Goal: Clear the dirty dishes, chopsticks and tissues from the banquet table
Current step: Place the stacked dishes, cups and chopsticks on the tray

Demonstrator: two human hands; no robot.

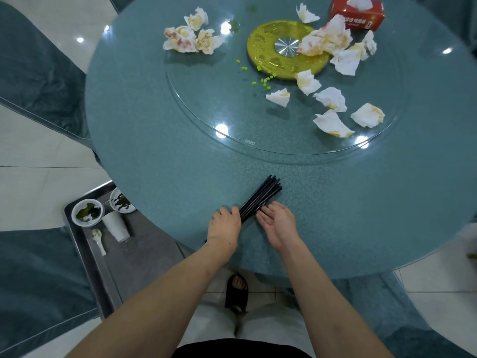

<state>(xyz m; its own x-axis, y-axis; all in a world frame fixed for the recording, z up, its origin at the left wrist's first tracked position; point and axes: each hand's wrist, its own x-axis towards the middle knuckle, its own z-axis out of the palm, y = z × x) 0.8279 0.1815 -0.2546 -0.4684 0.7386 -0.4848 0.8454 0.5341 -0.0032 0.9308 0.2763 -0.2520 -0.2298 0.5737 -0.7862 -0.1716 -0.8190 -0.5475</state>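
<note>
Black chopsticks (260, 198) bundled at lower centre of frame, near table (154, 151) edge; long axis runs lower left to upper right, tips fanned toward upper right; your left hand (225, 226) curls fingers round near end of bundle; right hand (277, 223) just beside it on right, palm up, fingers spread, holding nothing; left is nearer, lift from there; tissues (333, 122) well apart, upper right; red tissue box (361, 14) top right, print too blurred to read; small sticker (249, 142) on glass turntable unreadable.
</note>
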